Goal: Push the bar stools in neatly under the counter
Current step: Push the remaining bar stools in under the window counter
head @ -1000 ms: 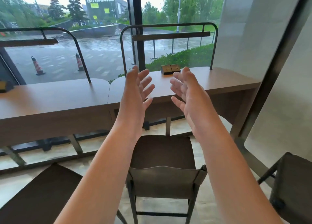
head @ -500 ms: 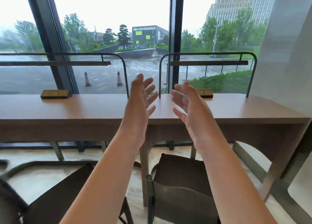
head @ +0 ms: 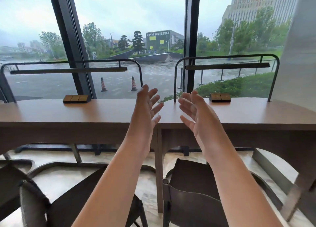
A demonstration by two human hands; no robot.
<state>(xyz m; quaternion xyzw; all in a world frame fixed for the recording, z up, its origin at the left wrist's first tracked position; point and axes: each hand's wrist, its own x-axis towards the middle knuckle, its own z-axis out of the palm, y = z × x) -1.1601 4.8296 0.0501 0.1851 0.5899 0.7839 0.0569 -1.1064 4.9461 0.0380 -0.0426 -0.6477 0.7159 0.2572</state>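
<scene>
A long wooden counter [head: 85,115] runs along the window. Below it on the right stands a dark bar stool [head: 189,184] with a low grey backrest, its seat partly under the counter. A second dark stool [head: 71,204] stands at the lower left, pulled out and turned at an angle. My left hand [head: 145,110] and my right hand [head: 198,113] are both raised in the air in front of the counter, palms facing each other, fingers spread. Neither hand touches or holds anything.
Two small wooden blocks [head: 76,98] [head: 220,97] lie on the counter near the glass. Curved black metal frames with lamp bars [head: 68,70] [head: 227,66] rise from its back edge. A counter leg [head: 159,175] stands between the stools. A white wall [head: 297,55] closes the right side.
My view has risen and swung left, so the counter and both stools sit lower in frame. Both hands stay raised and open, shifted slightly with the view.
</scene>
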